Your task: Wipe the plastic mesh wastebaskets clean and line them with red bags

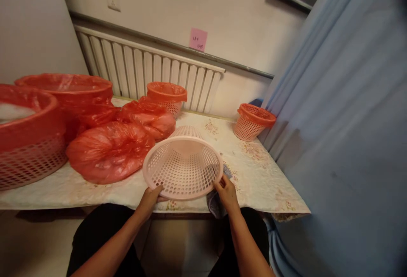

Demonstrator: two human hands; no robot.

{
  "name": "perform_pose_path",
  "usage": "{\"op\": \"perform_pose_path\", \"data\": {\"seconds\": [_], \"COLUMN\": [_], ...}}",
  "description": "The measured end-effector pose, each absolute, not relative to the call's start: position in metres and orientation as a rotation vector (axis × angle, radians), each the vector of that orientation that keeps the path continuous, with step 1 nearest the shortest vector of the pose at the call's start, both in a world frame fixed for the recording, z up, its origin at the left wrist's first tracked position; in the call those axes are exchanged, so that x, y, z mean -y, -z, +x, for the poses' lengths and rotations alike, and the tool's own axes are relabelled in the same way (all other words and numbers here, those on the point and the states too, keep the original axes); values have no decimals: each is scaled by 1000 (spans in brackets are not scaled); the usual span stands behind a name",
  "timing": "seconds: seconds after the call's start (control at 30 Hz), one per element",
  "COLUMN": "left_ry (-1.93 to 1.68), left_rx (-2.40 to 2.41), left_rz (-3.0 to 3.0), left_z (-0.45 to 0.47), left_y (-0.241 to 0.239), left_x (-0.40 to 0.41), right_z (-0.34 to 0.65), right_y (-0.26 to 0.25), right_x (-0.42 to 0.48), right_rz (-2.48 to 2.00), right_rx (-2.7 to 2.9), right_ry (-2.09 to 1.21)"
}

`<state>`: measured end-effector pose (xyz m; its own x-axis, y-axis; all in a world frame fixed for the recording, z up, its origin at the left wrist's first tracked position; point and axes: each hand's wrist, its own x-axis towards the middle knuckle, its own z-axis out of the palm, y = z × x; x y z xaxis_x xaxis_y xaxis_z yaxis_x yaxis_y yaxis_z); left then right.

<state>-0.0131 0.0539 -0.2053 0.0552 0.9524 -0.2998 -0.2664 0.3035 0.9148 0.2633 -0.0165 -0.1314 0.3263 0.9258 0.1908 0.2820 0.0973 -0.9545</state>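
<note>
A pale pink perforated plastic wastebasket (184, 171) lies on its side at the table's front edge, its round mouth toward me. My left hand (151, 198) pinches the rim at the lower left, thumb on the inside. At the lower right, my right hand (226, 190) grips the same rim between thumb and fingers. No bag lines this basket; its inside shows bare. Partly hidden behind the basket and my right hand is a dark grey cloth (216, 204), which hangs over the table edge.
Red bag-lined baskets stand at left (30, 154) and back (167, 95), another basket (249, 124) at right. Filled red plastic bags (110, 152) lie beside my basket. A floral cloth (273, 188) covers the table. A radiator (149, 63) is behind; a blue curtain (333, 120) hangs right.
</note>
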Motion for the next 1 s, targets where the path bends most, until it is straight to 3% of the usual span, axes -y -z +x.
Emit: {"op": "perform_pose_path", "data": {"seconds": [0.2,0.57,0.77,0.83,0.9,1.0], "left_ry": [-1110,-1115,-1485,-1630,-1551,-1081], "left_rx": [-1088,-1053,-1483,-1426,-1214,-1160], "left_rz": [831,984,1828,2228,2565,2798], "left_z": [-18,-35,-37,-27,-14,5], "left_y": [156,65,41,29,16,-4], "left_x": [-29,6,21,21,15,1], "right_z": [263,247,243,242,242,246], "right_y": [104,10,-13,-13,-12,-2], "right_x": [13,-9,-36,-44,-50,-57], "right_rz": [-1313,-1059,-1037,-1019,-998,-988], "right_rx": [1020,918,838,832,850,931], "right_ry": [-770,-860,-926,-912,-906,-885]}}
